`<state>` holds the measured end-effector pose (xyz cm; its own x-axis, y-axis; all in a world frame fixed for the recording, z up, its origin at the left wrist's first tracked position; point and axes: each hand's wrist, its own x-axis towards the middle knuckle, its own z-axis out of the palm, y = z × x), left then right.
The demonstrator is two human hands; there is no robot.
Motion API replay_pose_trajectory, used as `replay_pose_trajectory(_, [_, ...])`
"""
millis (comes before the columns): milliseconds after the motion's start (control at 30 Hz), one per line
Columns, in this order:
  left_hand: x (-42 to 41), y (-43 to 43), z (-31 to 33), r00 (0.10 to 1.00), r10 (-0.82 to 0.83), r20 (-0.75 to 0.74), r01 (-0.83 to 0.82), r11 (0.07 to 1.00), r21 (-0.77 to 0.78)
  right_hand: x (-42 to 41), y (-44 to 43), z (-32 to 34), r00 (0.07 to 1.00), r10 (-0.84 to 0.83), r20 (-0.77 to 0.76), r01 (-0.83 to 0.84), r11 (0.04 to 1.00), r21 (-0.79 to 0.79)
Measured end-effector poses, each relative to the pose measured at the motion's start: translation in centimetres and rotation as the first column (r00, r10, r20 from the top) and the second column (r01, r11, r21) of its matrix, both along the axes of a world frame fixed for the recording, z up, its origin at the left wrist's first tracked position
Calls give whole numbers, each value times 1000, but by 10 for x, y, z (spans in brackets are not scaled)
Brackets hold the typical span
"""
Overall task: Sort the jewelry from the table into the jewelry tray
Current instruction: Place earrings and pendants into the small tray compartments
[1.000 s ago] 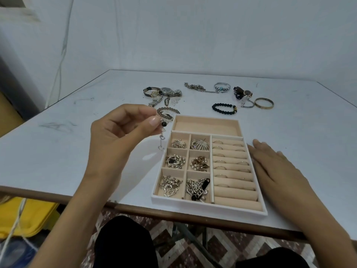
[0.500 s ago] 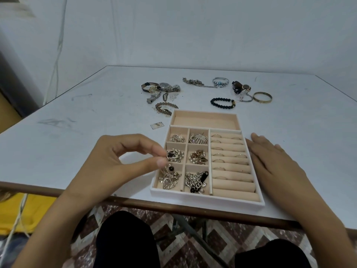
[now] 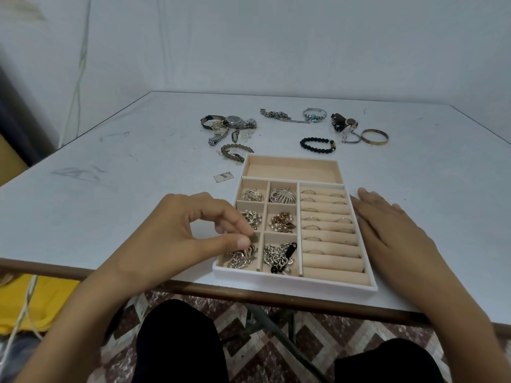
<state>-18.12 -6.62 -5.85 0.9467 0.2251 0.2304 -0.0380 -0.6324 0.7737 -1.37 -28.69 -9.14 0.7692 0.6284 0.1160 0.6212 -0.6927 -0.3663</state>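
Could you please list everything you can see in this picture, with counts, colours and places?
table: one, white, scuffed.
jewelry tray: one, white rim, beige lining, near table edge; rear compartment empty.
brooches and chains: six compartments, silver and gold, tray's left.
rings: several, silver, tray's right rolls.
watches: cluster, silver and dark, far left.
chain: one, silver, far centre.
silver bangle: one, blue stones, beside the chain.
dark watch pile: one, left of the gold bangle.
black bead bracelet: one, behind the tray.
gold bangle: one, far right.
brown bracelet: one, at tray's rear-left corner.
small tag: one, pale, left of tray.
left hand: pinches a small dark-beaded piece over the near-left compartment.
right hand: flat on the table, beside the tray's right wall.
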Motion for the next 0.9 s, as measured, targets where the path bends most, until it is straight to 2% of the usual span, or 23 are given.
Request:
replay_pose_trajectory(233, [1, 8, -5, 996, -83, 18, 78, 981, 178, 1, 0, -1, 1000, -5, -3, 5, 1000, -2])
replay_pose_trajectory(400, [-2, 10, 0, 998, -50, 44, 34, 953, 303, 1, 0, -1, 1000, -7, -1, 7, 1000, -1])
replay_pose_trajectory(567, [-4, 9, 1, 999, -49, -7, 47, 891, 452, 0, 1, 0, 1000, -5, -3, 5, 1000, 1])
replay_pose_trajectory(900, [-6, 7, 5, 997, -66, -44, 79, 829, 554, 0, 0, 0, 1000, -2, -5, 2, 1000, 0])
